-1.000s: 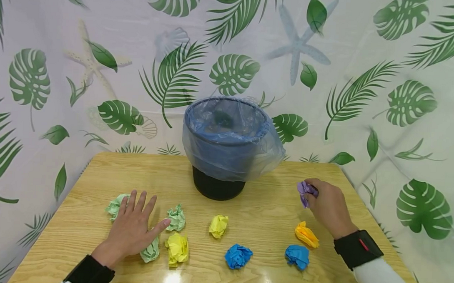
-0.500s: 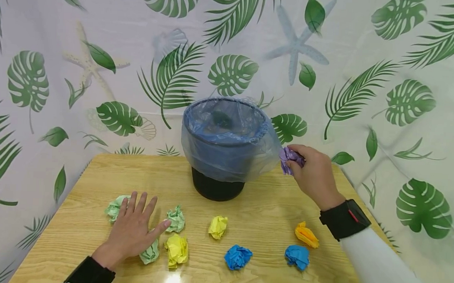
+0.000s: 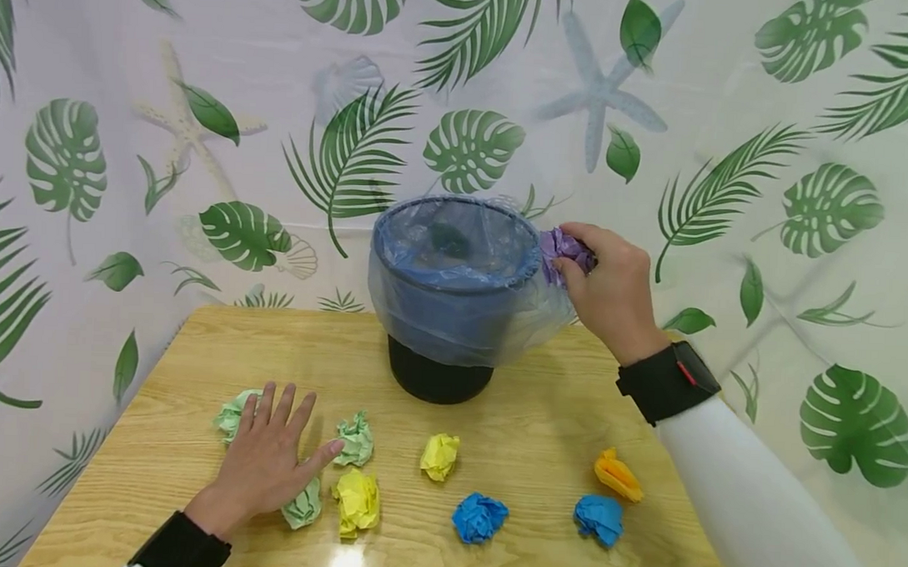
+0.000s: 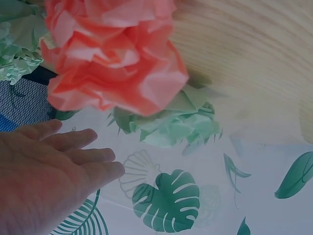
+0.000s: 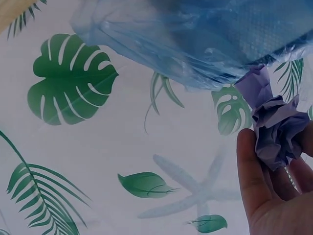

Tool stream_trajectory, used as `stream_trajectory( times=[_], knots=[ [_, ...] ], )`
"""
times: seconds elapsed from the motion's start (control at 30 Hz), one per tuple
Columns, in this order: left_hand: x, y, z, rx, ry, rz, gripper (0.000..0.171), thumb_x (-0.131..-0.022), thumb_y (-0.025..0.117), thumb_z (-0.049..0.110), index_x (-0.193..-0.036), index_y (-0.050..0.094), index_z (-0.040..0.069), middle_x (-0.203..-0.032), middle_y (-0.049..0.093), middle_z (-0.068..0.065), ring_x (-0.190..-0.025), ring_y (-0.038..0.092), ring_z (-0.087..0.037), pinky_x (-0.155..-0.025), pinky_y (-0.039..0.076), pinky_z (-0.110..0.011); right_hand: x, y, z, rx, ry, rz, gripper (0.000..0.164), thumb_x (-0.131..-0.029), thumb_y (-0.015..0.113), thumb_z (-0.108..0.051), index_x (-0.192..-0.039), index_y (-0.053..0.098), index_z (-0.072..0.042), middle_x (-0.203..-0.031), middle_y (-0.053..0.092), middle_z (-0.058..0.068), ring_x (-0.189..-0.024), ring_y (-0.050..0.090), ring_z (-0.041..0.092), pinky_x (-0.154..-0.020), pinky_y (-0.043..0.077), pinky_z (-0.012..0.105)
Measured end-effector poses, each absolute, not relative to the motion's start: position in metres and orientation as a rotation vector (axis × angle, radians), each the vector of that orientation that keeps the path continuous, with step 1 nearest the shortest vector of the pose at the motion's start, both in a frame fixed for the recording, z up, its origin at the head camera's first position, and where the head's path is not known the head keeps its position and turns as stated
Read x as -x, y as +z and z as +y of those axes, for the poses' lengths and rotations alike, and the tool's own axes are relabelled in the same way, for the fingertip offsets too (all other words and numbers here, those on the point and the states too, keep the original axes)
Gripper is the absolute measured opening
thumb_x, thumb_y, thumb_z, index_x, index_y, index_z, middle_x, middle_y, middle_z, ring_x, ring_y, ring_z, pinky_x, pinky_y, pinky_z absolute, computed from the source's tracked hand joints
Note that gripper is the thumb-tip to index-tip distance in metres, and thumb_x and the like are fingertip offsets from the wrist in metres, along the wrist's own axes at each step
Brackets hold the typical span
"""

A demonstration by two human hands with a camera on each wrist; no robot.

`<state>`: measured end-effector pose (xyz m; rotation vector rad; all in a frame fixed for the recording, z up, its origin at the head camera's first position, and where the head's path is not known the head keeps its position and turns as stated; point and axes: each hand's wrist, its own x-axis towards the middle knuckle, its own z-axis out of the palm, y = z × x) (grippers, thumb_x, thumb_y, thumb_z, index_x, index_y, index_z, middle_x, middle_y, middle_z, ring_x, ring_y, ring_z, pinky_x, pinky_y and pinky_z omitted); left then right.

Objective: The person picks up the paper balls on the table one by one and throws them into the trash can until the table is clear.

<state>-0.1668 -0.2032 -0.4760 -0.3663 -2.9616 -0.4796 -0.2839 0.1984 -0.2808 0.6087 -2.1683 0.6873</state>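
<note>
Two hands are at work over a wood-grained desk [image 3: 286, 353], and we find them doing quite different things. The right hand [image 3: 615, 281] pinches a crumpled purple paper [image 3: 563, 252] between thumb and fingers, raised above the desk just beside the right-hand edge of the bin [image 3: 439, 383]. In the right wrist view the paper's upper end meets the edge of the blue plastic bag [image 3: 437, 326], though we cannot tell whether they touch. That bag lines the bin and hangs down outside its rim, leaving the black base bare.

The left hand [image 3: 268, 460] is spread, its fingers straight and its thumb out to the side; we cannot tell whether it rests on anything. About it we count three pale green papers [image 3: 355, 439], one partly behind the fingertips and one partly under the thumb side. A coral-pink paper [image 4: 117, 58] shows large in the left wrist view.

Further along the desk we see two yellow papers [image 3: 439, 457], two blue papers [image 3: 479, 518] and an orange paper [image 3: 617, 474] near the right-hand blue one. Behind everything hangs a white cloth [image 3: 278, 160] printed with green leaves, shells and starfish.
</note>
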Motion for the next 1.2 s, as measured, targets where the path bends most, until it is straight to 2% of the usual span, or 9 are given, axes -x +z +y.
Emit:
stream_trajectory(
  times=[0.3, 0.5, 0.73, 1.0, 1.07, 1.2],
  knots=[
    [0.167, -0.476, -0.203, 0.374, -0.454, -2.958, 0.088, -0.102, 0.041, 0.07, -0.157, 0.039, 0.002, -0.161, 0.028, -0.033, -0.152, 0.009, -0.053, -0.125, 0.001, -0.063, 0.299, -0.265, 0.178, -0.611, 0.726, -2.165, 0.037, -0.089, 0.078, 0.003, -0.125, 0.07, 0.005, -0.12, 0.07, 0.024, -0.114, 0.067, 0.039, -0.098, 0.056, 0.052],
    [0.168, -0.476, -0.203, 0.364, -0.449, -2.965, 0.087, -0.101, 0.042, 0.069, -0.157, 0.04, 0.002, -0.161, 0.029, -0.033, -0.152, 0.011, -0.053, -0.123, 0.005, -0.067, 0.307, -0.261, 0.16, -0.593, 0.769, -2.244, 0.037, -0.09, 0.077, 0.001, -0.126, 0.07, 0.003, -0.12, 0.069, 0.023, -0.115, 0.064, 0.038, -0.1, 0.055, 0.051],
    [0.168, -0.475, -0.202, 0.37, -0.435, -2.967, 0.088, -0.101, 0.042, 0.07, -0.157, 0.04, 0.002, -0.161, 0.029, -0.032, -0.152, 0.011, -0.053, -0.124, 0.004, -0.066, 0.312, -0.258, 0.144, -0.576, 0.78, -2.345, 0.038, -0.092, 0.076, -0.001, -0.129, 0.068, 0.002, -0.12, 0.067, 0.022, -0.113, 0.063, 0.036, -0.097, 0.055, 0.048],
    [0.169, -0.475, -0.201, 0.368, -0.431, -2.971, 0.088, -0.101, 0.041, 0.07, -0.157, 0.04, 0.002, -0.161, 0.029, -0.032, -0.152, 0.011, -0.053, -0.123, 0.004, -0.067, 0.317, -0.261, 0.132, -0.558, 0.8, -2.5, 0.043, -0.093, 0.076, -0.004, -0.135, 0.065, -0.002, -0.134, 0.064, 0.02, -0.123, 0.061, 0.035, -0.101, 0.054, 0.047],
    [0.169, -0.475, -0.201, 0.369, -0.435, -2.973, 0.089, -0.101, 0.041, 0.071, -0.157, 0.04, 0.002, -0.161, 0.029, -0.032, -0.152, 0.01, -0.053, -0.123, 0.004, -0.067, 0.319, -0.263, 0.131, -0.563, 0.796, -2.53, 0.045, -0.094, 0.075, -0.006, -0.137, 0.064, -0.003, -0.133, 0.064, 0.02, -0.12, 0.062, 0.035, -0.098, 0.055, 0.047],
    [0.169, -0.474, -0.201, 0.369, -0.438, -2.964, 0.089, -0.101, 0.042, 0.07, -0.157, 0.041, 0.001, -0.16, 0.03, -0.033, -0.152, 0.011, -0.054, -0.123, 0.005, -0.068, 0.32, -0.266, 0.132, -0.59, 0.803, -2.567, 0.05, -0.096, 0.075, -0.013, -0.143, 0.059, -0.004, -0.138, 0.063, 0.019, -0.124, 0.061, 0.035, -0.098, 0.055, 0.047]
  ],
)
